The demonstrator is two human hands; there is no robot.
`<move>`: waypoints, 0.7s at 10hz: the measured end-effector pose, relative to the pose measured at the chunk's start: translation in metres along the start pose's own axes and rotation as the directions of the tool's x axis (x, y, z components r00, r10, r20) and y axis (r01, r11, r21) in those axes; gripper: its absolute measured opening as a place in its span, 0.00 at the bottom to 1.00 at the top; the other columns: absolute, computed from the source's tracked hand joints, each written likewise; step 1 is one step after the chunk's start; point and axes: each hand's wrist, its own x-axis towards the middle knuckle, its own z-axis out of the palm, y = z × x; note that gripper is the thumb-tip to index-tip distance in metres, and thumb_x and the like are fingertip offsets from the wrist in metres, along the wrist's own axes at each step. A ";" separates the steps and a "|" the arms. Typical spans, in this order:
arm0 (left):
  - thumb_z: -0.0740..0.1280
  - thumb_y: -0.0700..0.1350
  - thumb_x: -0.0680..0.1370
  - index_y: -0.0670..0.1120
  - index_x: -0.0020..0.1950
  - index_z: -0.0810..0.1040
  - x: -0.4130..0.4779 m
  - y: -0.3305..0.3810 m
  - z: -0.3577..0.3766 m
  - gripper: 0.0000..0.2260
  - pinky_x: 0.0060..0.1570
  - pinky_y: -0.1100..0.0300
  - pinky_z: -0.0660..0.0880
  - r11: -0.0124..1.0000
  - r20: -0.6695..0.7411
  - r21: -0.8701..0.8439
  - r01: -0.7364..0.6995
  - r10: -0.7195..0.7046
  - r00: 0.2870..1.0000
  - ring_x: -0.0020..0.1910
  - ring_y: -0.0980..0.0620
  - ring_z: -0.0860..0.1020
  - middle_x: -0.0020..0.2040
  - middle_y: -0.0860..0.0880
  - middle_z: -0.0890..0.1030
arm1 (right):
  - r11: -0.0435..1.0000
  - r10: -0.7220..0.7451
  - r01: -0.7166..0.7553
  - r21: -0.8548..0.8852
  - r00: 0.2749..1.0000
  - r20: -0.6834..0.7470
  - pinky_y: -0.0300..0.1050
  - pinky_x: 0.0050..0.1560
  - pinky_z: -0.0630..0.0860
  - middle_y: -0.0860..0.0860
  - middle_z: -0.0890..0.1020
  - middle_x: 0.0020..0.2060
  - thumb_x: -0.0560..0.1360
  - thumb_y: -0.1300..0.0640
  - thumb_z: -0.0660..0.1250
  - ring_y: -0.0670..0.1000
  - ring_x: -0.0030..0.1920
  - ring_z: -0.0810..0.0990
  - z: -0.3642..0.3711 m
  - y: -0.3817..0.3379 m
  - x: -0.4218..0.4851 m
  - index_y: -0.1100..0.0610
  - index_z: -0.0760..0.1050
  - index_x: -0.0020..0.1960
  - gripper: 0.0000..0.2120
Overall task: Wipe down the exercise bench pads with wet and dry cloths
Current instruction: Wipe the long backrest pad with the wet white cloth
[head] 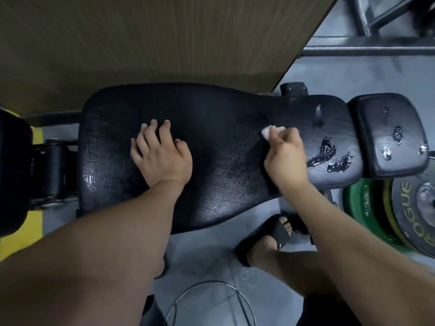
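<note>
At the gym bench, seen from above: my left hand (162,154) rests flat on the middle of the black main pad (211,109), fingers spread and only slightly bent, gripping nothing. My right hand (284,156) works farther along, where the pad narrows, with its fingers curled tight around a white cloth (267,132). Only a small bunched corner of the cloth shows past my knuckles, and it touches the upholstery. A darker strip lies under that hand and runs toward the near edge of the pad (whether it is a second cloth or just a shadow, I cannot tell).

Just beyond my right hand, glistening wet patches (327,149) sit on the narrow end of the main pad. More shiny spots dot the small pad (388,114), which sits just past that end with a thin gap between the two. The near edge of the main pad shines, its grain catching the light.

Below the bench, my foot in a black sandal (277,234) stands on the grey floor (207,255), close to the pad's near edge. Stacked weight plates (400,208), one rimmed in green, lie beside the small pad at the right. A wooden panel (141,38) fills the far side behind the bench, and a steel frame (367,47) crosses the top right corner. A thin wire ring (213,282) shows near the bottom edge, between my forearms.
</note>
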 end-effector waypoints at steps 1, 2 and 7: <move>0.58 0.51 0.78 0.51 0.73 0.71 0.001 0.000 0.000 0.23 0.77 0.40 0.54 1.000 -0.001 0.001 0.009 -0.009 1.000 0.78 0.45 0.61 0.76 0.46 0.69 | 0.992 -0.108 0.101 0.079 0.990 0.089 0.52 0.52 0.78 0.56 0.74 0.51 0.75 0.66 0.57 0.59 0.50 0.75 0.006 -0.039 -0.014 0.62 0.78 0.62 0.19; 0.59 0.51 0.78 0.51 0.73 0.71 0.001 0.001 0.000 0.23 0.77 0.40 0.54 1.000 -0.002 0.008 0.010 -0.010 1.000 0.78 0.45 0.61 0.76 0.46 0.69 | 0.893 -0.445 0.421 0.158 0.877 0.182 0.53 0.48 0.79 0.57 0.74 0.48 0.76 0.67 0.59 0.60 0.47 0.76 0.002 -0.036 -0.021 0.65 0.77 0.65 0.20; 0.59 0.52 0.78 0.52 0.73 0.72 0.002 0.000 0.001 0.23 0.77 0.40 0.55 1.000 -0.011 0.014 0.012 -0.012 1.000 0.78 0.45 0.62 0.75 0.47 0.70 | 0.969 -0.238 0.232 0.080 0.969 0.069 0.49 0.54 0.79 0.58 0.75 0.51 0.81 0.55 0.52 0.59 0.51 0.77 0.015 -0.020 0.049 0.62 0.79 0.63 0.21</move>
